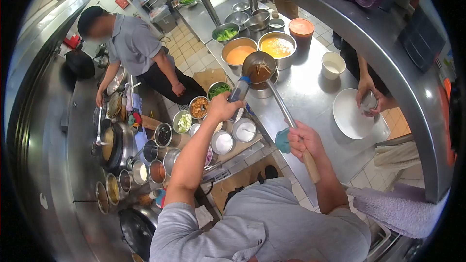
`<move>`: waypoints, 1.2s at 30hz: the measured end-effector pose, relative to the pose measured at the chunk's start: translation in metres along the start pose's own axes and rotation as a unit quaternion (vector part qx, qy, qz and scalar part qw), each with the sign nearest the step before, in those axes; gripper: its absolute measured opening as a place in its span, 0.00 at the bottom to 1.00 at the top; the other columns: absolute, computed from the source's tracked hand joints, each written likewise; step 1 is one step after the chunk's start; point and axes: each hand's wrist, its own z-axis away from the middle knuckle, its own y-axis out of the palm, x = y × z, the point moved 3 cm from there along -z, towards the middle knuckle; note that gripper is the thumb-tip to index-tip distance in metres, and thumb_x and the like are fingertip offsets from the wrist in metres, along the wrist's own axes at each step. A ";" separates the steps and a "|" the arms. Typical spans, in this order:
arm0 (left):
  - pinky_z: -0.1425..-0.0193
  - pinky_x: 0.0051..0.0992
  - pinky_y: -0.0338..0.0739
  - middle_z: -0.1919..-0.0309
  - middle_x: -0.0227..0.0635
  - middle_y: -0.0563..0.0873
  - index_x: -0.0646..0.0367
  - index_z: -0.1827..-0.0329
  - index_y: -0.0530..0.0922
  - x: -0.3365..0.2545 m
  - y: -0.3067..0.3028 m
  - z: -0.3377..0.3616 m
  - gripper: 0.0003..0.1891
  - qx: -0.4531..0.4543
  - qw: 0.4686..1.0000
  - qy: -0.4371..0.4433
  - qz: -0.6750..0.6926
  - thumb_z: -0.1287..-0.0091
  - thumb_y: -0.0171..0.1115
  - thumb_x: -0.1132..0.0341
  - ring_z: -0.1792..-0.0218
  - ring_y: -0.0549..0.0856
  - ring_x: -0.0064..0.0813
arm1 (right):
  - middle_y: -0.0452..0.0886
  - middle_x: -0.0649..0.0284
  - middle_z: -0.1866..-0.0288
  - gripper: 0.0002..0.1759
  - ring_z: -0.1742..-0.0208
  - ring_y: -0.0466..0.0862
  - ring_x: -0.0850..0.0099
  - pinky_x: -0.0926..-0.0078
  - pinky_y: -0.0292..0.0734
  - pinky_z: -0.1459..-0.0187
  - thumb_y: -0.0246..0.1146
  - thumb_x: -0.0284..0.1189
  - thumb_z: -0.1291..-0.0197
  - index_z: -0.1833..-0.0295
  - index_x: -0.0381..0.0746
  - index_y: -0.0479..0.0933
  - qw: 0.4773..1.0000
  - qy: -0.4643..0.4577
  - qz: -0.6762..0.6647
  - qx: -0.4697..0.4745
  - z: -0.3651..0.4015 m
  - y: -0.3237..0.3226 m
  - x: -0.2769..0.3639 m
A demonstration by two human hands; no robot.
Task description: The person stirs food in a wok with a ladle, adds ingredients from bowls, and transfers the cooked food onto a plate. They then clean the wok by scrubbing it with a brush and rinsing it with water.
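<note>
My left hand is wrapped round a clear bottle with a blue cap, which is tilted with its cap end at the ladle's rim. In my right hand is the long handle of a metal ladle, wooden at its lower end. Brown liquid and pale thin strips lie in the ladle's bowl, which overlaps a metal pot on the steel counter. Just behind it stand a pot of orange liquid and a pot of yellow soup. A teal cloth shows beside my right hand.
Across the counter, another person's hands hold a small bowl by a large white dish. A white tub stands nearby. At left, a co-worker reaches over a wok. Several ingredient containers sit below my left arm.
</note>
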 end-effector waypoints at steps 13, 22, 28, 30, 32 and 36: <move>0.47 0.38 0.81 0.58 0.49 0.92 0.62 0.49 0.87 -0.006 -0.006 0.013 0.32 0.012 0.994 -0.016 0.107 0.47 0.74 0.42 0.56 0.91 0.44 | 0.72 0.69 0.73 0.10 0.86 0.67 0.83 0.79 0.64 0.88 0.57 0.24 0.24 0.44 0.42 0.64 1.000 -0.004 0.006 -0.005 -0.001 0.007 0.006; 0.47 0.35 0.81 0.58 0.47 0.91 0.63 0.49 0.86 -0.014 0.002 0.013 0.30 0.000 0.988 0.015 0.155 0.44 0.75 0.46 0.56 0.90 0.39 | 0.72 0.69 0.73 0.16 0.85 0.67 0.84 0.80 0.65 0.87 0.56 0.25 0.24 0.35 0.40 0.65 1.000 -0.004 0.016 0.000 0.006 0.008 0.006; 0.50 0.26 0.82 0.54 0.37 0.89 0.64 0.41 0.79 -0.056 -0.013 0.044 0.22 -0.056 0.867 0.154 0.470 0.33 0.75 0.64 0.55 0.88 0.26 | 0.72 0.70 0.73 0.13 0.85 0.67 0.84 0.81 0.65 0.87 0.55 0.25 0.23 0.37 0.42 0.69 1.000 0.005 -0.017 0.017 0.007 0.007 0.006; 0.46 0.26 0.81 0.54 0.34 0.88 0.63 0.37 0.77 -0.109 -0.044 0.078 0.23 -0.045 0.799 0.214 0.559 0.32 0.74 0.67 0.53 0.87 0.24 | 0.72 0.69 0.74 0.17 0.86 0.66 0.84 0.81 0.65 0.87 0.54 0.26 0.23 0.32 0.41 0.70 1.000 0.002 -0.017 0.003 0.003 0.003 0.004; 0.38 0.30 0.80 0.47 0.37 0.86 0.64 0.34 0.74 -0.155 -0.078 0.101 0.26 -0.035 0.765 0.322 0.556 0.32 0.75 0.67 0.47 0.86 0.26 | 0.73 0.69 0.73 0.15 0.86 0.66 0.85 0.81 0.65 0.87 0.55 0.26 0.23 0.34 0.41 0.71 1.000 0.007 -0.025 0.009 -0.002 0.002 0.003; 0.36 0.32 0.79 0.45 0.40 0.85 0.65 0.33 0.72 -0.260 -0.141 0.148 0.28 0.006 0.694 0.489 0.528 0.33 0.74 0.69 0.45 0.86 0.29 | 0.72 0.69 0.74 0.08 0.86 0.67 0.86 0.81 0.68 0.86 0.53 0.30 0.21 0.49 0.38 0.74 0.999 0.018 -0.029 -0.013 -0.006 0.006 0.000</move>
